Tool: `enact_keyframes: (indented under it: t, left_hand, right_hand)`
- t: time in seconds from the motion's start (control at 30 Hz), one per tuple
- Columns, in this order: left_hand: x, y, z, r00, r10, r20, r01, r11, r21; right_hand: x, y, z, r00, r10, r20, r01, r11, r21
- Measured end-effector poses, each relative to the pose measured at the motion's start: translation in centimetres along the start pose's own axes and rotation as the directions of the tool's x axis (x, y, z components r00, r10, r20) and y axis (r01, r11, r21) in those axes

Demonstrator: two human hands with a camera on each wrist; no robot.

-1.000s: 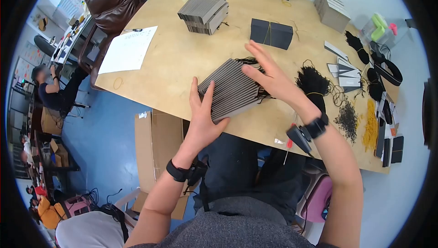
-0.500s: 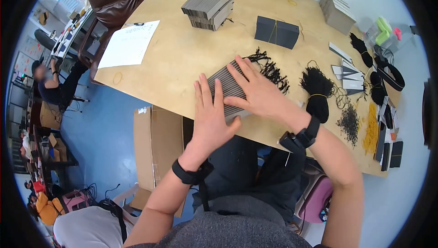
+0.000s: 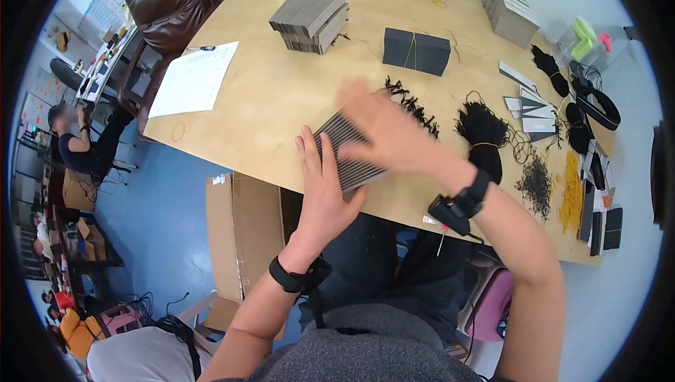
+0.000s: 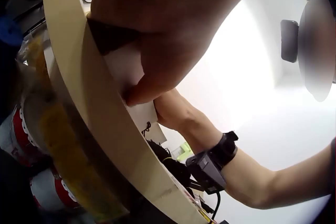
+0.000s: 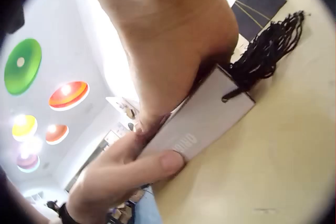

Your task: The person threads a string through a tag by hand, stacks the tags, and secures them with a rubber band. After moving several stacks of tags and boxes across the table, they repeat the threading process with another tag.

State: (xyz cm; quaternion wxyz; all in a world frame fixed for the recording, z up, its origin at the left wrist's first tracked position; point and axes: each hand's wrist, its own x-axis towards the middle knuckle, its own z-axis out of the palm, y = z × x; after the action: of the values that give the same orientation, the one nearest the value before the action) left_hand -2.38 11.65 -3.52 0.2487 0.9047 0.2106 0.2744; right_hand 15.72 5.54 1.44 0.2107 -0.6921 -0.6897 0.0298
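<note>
A row of grey hang tags (image 3: 360, 175) stands packed on edge near the table's front edge. Black cords (image 3: 420, 116) spread from its far right end. My left hand (image 3: 325, 191) holds the row at its near left end, fingers over the top edges. In the right wrist view the left thumb (image 5: 157, 167) presses the white lettered face of the front tag (image 5: 210, 111). My right hand (image 3: 397, 136), blurred, lies across the top of the row with its fingers extended and hides part of it.
Behind the row are a banded dark stack (image 3: 416, 52) and a larger grey tag stack (image 3: 309, 18). To the right lie a bundle of black cords (image 3: 481, 129), loose white tags (image 3: 531, 111), small black bits (image 3: 536, 185) and yellow bands (image 3: 571, 192). Paper (image 3: 193, 80) lies at left.
My right hand has come from the cord side onto the top of the tags and shifted left. The cords now lie spread outward. My left hand stays at the left end.
</note>
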Motion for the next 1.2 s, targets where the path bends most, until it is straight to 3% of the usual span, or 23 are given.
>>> enact_keyframes:
  t: [0.03, 0.1, 0.13, 0.2, 0.23, 0.3, 0.37, 0.43, 0.5, 0.57, 0.6, 0.63, 0.7, 0.73, 0.8, 0.9, 1.2]
  left_hand:
    - [0.1, -0.1, -0.1, 1.0, -0.023, 0.02, 0.023, 1.0, 0.006]
    - [0.4, -0.4, -0.4, 0.998, -0.051, 0.035, 0.05, 0.999, 0.017]
    - [0.2, -0.4, -0.6, 0.998, -0.039, 0.048, 0.039, 0.999, -0.003]
    - [0.1, -0.3, -0.3, 0.998, -0.019, 0.06, 0.021, 0.999, -0.031]
    - [-0.1, -0.2, 0.1, 0.999, -0.038, 0.034, 0.038, 0.999, -0.021]
    - [0.0, -0.1, 0.5, 0.999, -0.049, 0.011, 0.049, 0.999, -0.006]
    - [0.0, 0.1, 0.8, 0.993, -0.087, -0.083, 0.084, 0.996, -0.04]
    - [0.1, -0.1, 0.5, 0.998, -0.057, -0.036, 0.057, 0.998, -0.01]
    - [0.3, -0.1, 0.1, 1.0, -0.024, 0.012, 0.023, 0.999, 0.03]
    - [0.5, -0.1, -0.2, 0.996, -0.038, 0.08, 0.032, 0.996, 0.078]
    - [0.5, -0.1, -0.4, 0.996, -0.038, 0.084, 0.032, 0.997, 0.075]
    - [0.6, 0.0, -0.4, 0.997, -0.026, 0.072, 0.019, 0.995, 0.097]
    - [0.5, 0.2, -0.2, 0.998, -0.025, 0.058, 0.019, 0.994, 0.107]
    - [0.6, 0.1, -0.3, 0.998, -0.015, 0.058, 0.008, 0.993, 0.119]
    - [0.6, 0.2, -0.3, 0.998, -0.004, 0.057, -0.003, 0.992, 0.13]
    - [0.7, 0.3, -0.5, 0.998, -0.015, 0.066, 0.005, 0.988, 0.153]
    - [0.8, 0.3, -0.4, 0.997, -0.023, 0.068, 0.007, 0.975, 0.22]
  right_hand:
    - [0.1, -0.1, 0.6, 0.983, -0.043, 0.176, 0.054, 0.997, -0.054]
    - [0.1, 1.0, 0.9, 0.975, -0.05, 0.219, 0.053, 0.999, -0.007]
    - [0.4, 1.7, 1.3, 0.993, 0.014, 0.116, -0.034, 0.984, 0.174]
    - [0.9, 2.9, 1.4, 0.979, 0.197, -0.057, -0.139, 0.841, 0.523]
    - [0.7, 2.7, 1.7, 0.978, 0.202, -0.058, -0.143, 0.842, 0.52]
    - [0.2, 1.7, 2.6, 0.985, 0.102, 0.139, -0.157, 0.868, 0.472]
    - [-0.5, 1.7, 2.2, 0.983, 0.113, 0.142, -0.169, 0.853, 0.494]
    - [-0.6, 2.0, 1.7, 0.976, 0.156, 0.152, -0.217, 0.764, 0.607]
    - [-0.6, 2.2, 1.0, 0.975, 0.17, 0.143, -0.222, 0.754, 0.618]
    - [-0.9, 1.9, -1.1, 0.938, 0.338, 0.076, -0.316, 0.746, 0.586]
    - [-1.7, 1.9, -2.0, 0.938, 0.347, -0.008, -0.3, 0.822, 0.485]
    - [-2.9, 1.5, -3.0, 0.937, 0.35, -0.001, -0.306, 0.822, 0.481]
    - [-5.6, -0.4, -4.1, 0.952, 0.298, -0.071, -0.3, 0.954, -0.014]
    - [-6.8, -1.1, -3.9, 0.952, 0.299, -0.064, -0.301, 0.954, -0.021]
    - [-8.9, -2.5, -3.1, 0.974, 0.217, -0.06, -0.225, 0.947, -0.229]
    - [-10.3, -3.3, -1.4, 0.962, 0.271, 0.019, -0.259, 0.937, -0.236]
    - [-10.9, -4.0, -0.3, 0.956, 0.289, -0.048, -0.293, 0.941, -0.169]
